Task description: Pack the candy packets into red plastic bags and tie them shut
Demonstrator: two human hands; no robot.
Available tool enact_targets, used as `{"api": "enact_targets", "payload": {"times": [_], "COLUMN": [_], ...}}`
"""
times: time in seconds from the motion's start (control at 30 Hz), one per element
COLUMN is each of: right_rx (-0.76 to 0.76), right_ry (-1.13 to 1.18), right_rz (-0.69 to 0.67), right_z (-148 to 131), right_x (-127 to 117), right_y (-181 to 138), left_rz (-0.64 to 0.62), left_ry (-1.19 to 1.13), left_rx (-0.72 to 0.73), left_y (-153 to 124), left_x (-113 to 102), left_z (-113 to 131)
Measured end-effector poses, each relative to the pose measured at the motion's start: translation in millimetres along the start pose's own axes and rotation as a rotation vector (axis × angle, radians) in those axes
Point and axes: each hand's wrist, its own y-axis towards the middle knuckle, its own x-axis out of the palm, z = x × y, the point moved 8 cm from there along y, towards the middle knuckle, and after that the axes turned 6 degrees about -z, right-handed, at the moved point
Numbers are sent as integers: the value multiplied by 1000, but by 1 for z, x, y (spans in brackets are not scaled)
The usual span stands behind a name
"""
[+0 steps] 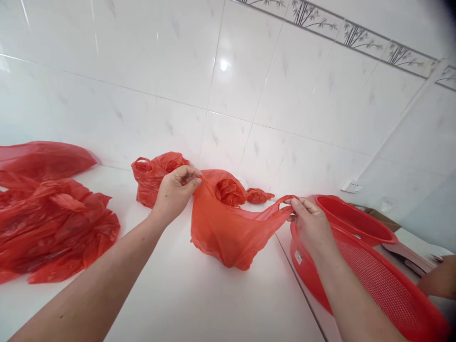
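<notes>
A red plastic bag hangs stretched between my two hands over the white table. My left hand pinches its upper left corner between thumb and fingers. At the other side my right hand grips the bag's handle loop. Just behind the held bag stands another red bag with crumpled red plastic in its mouth. To the left of it, partly covered by my left hand, is a further red bag with crumpled plastic inside.
Many crumpled red bags are heaped at the left. A small red bundle lies near the tiled wall. Red plastic baskets stand at the right, where part of another person's arm shows at the edge.
</notes>
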Motion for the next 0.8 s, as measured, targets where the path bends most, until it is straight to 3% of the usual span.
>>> {"api": "enact_targets", "payload": {"times": [0.13,0.33,0.43,0.57,0.67,0.8], "right_rx": [-39,51,105,222,324,323], "right_ry": [45,112,210,305,369,717], "right_rz": [-21,-361,-385,-307,-307,-236], "right_z": [28,91,99,108,114,109], "right_x": [4,41,70,105,122,124], "right_y": [-10,-39,-45,-38,-28,-9], "left_rz": [-50,-331,-484,-626,-589,-302], "left_ry": [-6,28,-113,-476,-544,-702], "left_rx": [2,-241,-374,-411,-493,-580], "left_y": [-22,-68,-82,-84,-75,-54], "left_x": [-3,3,29,74,87,75], "left_z": [-7,-77,-96,-86,-94,-116]}}
